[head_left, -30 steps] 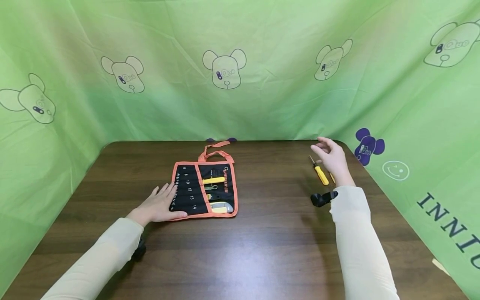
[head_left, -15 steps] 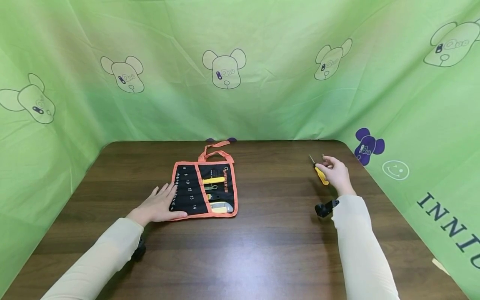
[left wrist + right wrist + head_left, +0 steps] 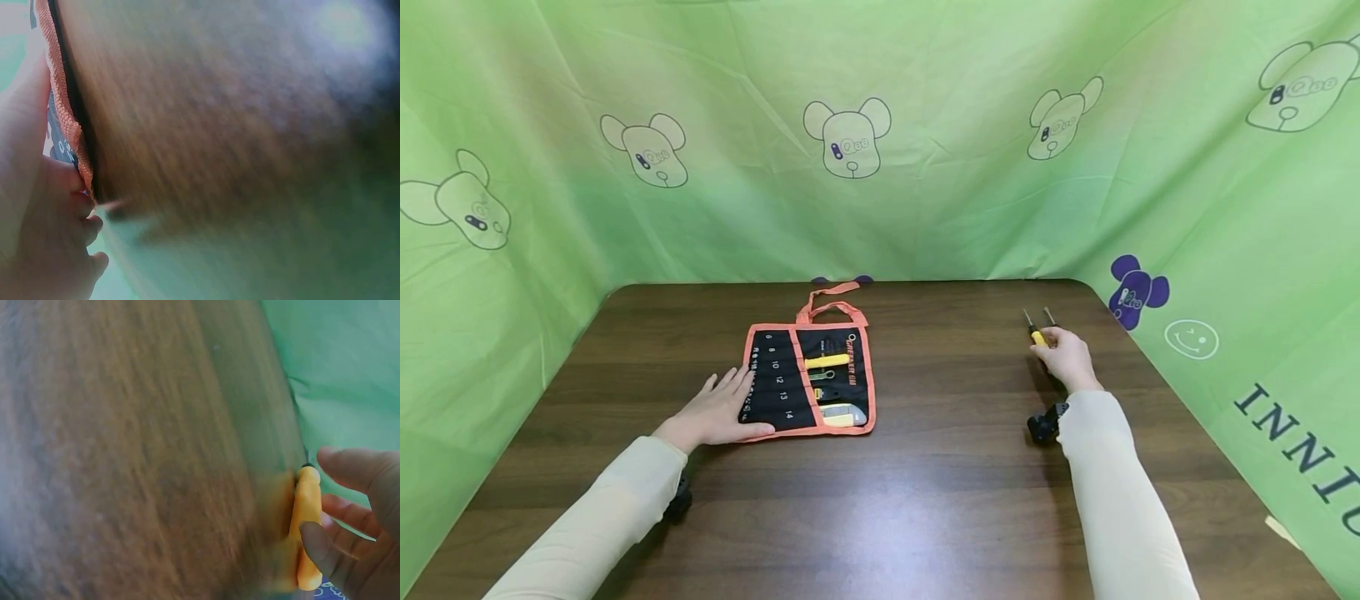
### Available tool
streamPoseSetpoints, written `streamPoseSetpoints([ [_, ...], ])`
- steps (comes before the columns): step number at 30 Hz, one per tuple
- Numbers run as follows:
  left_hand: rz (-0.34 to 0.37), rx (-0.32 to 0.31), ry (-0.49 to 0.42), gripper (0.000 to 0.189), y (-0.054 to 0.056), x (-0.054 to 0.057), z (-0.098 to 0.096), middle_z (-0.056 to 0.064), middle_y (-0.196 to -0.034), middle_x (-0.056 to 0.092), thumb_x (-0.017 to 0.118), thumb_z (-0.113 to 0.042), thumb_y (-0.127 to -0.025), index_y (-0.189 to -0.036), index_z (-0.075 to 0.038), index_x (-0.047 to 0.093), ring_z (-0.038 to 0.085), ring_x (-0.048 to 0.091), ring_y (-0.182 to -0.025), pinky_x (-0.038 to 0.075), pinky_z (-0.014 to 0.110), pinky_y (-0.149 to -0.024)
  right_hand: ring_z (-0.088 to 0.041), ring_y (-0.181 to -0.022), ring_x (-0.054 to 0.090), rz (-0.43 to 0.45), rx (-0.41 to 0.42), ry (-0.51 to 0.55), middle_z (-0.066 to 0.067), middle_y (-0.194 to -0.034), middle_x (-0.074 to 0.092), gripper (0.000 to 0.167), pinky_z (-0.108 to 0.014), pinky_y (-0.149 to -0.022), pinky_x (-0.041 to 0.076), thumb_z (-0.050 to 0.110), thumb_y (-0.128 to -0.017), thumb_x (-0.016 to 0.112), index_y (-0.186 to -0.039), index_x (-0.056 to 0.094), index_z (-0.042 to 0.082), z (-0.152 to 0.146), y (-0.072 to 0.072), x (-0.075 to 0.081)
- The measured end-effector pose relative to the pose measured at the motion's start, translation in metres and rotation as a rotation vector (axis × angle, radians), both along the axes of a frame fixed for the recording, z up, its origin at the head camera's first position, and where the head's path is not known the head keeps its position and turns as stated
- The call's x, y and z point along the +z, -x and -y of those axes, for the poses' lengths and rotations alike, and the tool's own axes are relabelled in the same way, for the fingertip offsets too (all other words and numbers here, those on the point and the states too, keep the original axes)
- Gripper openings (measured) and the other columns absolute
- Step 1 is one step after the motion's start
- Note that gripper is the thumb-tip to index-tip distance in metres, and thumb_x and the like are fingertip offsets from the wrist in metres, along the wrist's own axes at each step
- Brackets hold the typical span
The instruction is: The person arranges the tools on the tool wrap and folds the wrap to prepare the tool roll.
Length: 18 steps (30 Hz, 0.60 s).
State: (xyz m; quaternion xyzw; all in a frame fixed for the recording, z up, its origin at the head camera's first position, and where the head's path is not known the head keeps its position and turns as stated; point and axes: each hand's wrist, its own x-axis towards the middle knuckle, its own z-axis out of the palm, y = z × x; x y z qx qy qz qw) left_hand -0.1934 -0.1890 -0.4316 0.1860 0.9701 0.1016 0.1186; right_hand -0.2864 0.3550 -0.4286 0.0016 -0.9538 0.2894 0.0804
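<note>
A black tool pouch with orange trim lies unrolled left of the table's middle. My left hand rests on its left edge, fingers spread straight. In the left wrist view, the pouch's orange binding runs past those fingers. Pockets hold a yellow handle and a box cutter. At the right, my right hand grips two screwdrivers. The left screwdriver shows its yellow handle top; only the shaft of the other screwdriver shows. In the right wrist view, fingertips overlap a yellow handle.
The brown wooden table has rounded far corners. A green printed cloth hangs behind it and along both sides. Orange straps trail from the pouch toward the far edge. A black wrist camera hangs under the right cuff.
My right hand has come down from above the screwdrivers and closed over their handles. The left screwdriver has shifted slightly right, nearer the other. My left hand has stayed on the pouch.
</note>
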Motion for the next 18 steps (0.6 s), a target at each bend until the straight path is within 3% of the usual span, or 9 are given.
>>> streamPoseSetpoints([
  [5,-0.014,-0.01,0.002,0.106,-0.0006,-0.001,0.0009,0.026,-0.148,0.012,0.047,-0.071,-0.079,-0.141,0.01,0.02,0.04,0.013,-0.135,0.008,0.056,-0.104,-0.039,-0.085,0.057,0.023,-0.011,-0.057,-0.031,-0.105,0.056,0.039,-0.046,-0.075,0.044,0.006,-0.085,0.061,-0.117,0.052,-0.013,-0.0005,0.0032,-0.004],
  [12,-0.02,-0.014,-0.004,0.105,-0.0014,-0.0005,0.0007,0.027,-0.148,0.013,0.048,-0.07,-0.079,-0.141,0.01,0.021,0.04,0.013,-0.134,0.009,0.057,-0.104,-0.039,-0.088,0.058,0.049,-0.004,-0.044,-0.034,-0.112,0.053,0.039,-0.045,-0.075,0.047,0.002,-0.085,0.058,-0.119,0.049,-0.014,0.0025,0.0034,-0.0022],
  [18,-0.022,-0.015,0.001,0.104,-0.0013,0.0001,0.0007,0.026,-0.148,0.013,0.049,-0.069,-0.08,-0.141,0.01,0.021,0.04,0.013,-0.134,0.009,0.057,-0.104,-0.035,-0.08,0.061,0.118,-0.02,-0.005,-0.035,-0.113,0.051,0.041,-0.032,-0.06,0.052,0.002,-0.086,0.056,-0.122,0.046,-0.014,0.0028,0.0045,-0.0011],
])
